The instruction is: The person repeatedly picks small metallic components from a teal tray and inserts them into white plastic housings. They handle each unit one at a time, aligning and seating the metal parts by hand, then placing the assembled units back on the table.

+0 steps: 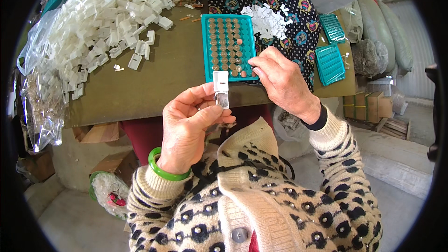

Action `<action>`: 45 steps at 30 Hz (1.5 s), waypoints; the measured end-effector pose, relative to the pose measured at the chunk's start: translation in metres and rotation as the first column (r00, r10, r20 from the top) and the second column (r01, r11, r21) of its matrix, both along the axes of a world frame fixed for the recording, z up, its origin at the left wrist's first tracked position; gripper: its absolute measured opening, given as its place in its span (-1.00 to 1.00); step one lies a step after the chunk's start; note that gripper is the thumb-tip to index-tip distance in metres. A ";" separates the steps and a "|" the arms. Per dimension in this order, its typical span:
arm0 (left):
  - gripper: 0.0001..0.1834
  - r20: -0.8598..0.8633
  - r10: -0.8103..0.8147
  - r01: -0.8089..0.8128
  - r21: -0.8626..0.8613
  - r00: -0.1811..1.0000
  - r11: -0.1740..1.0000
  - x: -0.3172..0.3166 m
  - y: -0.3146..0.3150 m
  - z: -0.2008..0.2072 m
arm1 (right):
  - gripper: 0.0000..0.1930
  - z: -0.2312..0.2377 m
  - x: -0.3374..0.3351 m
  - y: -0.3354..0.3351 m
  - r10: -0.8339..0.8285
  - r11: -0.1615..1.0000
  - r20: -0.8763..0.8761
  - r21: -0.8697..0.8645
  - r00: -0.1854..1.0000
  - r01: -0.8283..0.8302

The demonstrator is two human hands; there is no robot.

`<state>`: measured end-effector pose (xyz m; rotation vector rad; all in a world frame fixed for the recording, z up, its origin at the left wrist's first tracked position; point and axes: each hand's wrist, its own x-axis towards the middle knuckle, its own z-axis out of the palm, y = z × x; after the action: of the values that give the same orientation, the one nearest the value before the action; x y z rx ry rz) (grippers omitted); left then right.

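Observation:
A small white hinged plastic case (221,78), its lid folded up, is held between the thumb and fingers of my left hand (184,121). It sits just in front of a turquoise tray (205,37) with rows of round pockets, many filled with brownish discs (224,48). Over the tray's near right corner, my right hand (285,80) has its thumb and forefinger pinched together. A coppery disc (253,74) shows beside those fingertips; whether anything is between them is hidden. Small white flat pieces (267,21) lie heaped on a patterned dark cloth (301,35) behind the tray.
A large pile of white plastic cases (105,18) covers the table's left side. Two more turquoise trays (330,64) rest at the right. Sacks (394,37) and brown cartons (368,105) stand beyond the right side. The table's front edge (112,119) runs before me.

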<state>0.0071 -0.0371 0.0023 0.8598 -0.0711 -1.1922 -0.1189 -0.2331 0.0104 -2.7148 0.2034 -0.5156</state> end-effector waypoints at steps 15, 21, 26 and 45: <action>-0.64 0.194 0.041 -0.056 0.074 0.980 0.996 -0.005 -0.012 0.004 | -0.85 0.018 0.007 -0.002 0.142 0.983 0.137 0.096 0.980 -0.156; -0.66 0.297 0.029 -0.055 0.078 0.955 0.995 -0.013 -0.015 0.007 | -0.77 0.016 0.008 0.040 0.169 0.976 0.247 -0.175 0.954 -0.128; -0.66 0.272 0.019 -0.036 0.057 0.962 0.998 -0.013 -0.014 0.007 | -0.74 0.019 0.005 0.048 0.109 0.994 0.240 -0.015 0.965 -0.109; -0.80 0.101 0.005 -0.010 0.045 0.995 0.999 -0.009 -0.012 -0.002 | -0.80 0.011 -0.001 0.022 -0.072 0.984 0.256 0.175 0.964 0.027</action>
<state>-0.0023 -0.0488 0.0005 0.9592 -0.1228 -1.1469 -0.1201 -0.2111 0.0212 -2.4518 0.2339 -0.8247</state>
